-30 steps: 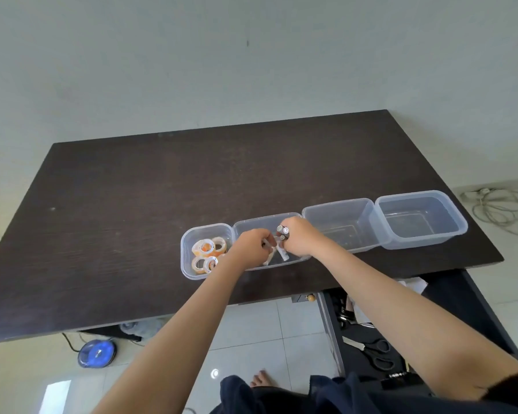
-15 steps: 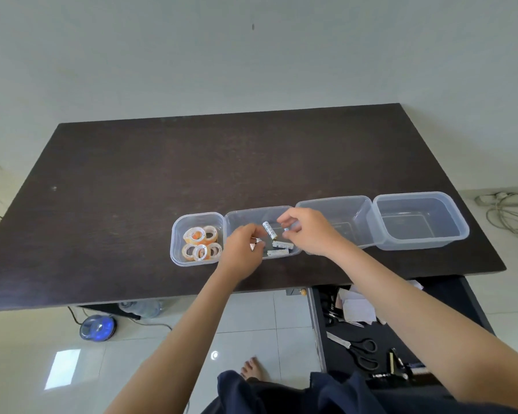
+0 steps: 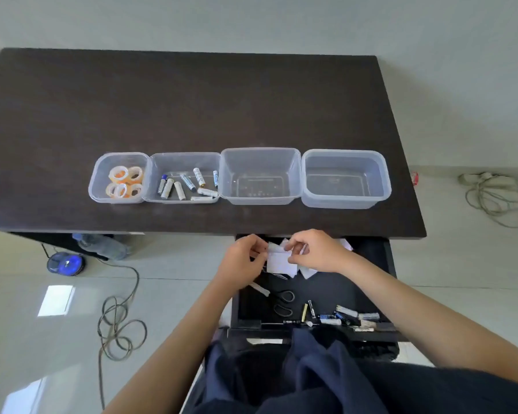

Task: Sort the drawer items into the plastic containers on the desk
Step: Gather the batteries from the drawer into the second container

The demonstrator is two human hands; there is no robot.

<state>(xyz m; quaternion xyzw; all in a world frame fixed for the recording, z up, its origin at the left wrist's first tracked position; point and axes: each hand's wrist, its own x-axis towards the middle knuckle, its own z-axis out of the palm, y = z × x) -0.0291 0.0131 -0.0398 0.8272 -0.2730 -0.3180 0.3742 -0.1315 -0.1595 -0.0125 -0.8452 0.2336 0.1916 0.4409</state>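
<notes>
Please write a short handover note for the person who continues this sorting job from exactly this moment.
Left hand and right hand: both over the open drawer, pinching white paper slips.
Done: tape rolls in the first container; batteries in the second container.
Third container and fourth container are empty.
Left in the drawer: the slips, scissors, more batteries and small items at its near edge.

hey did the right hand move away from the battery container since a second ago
Yes. The right hand has left the battery container and come back toward the person, past the desk edge, onto the white papers in the drawer.
</notes>
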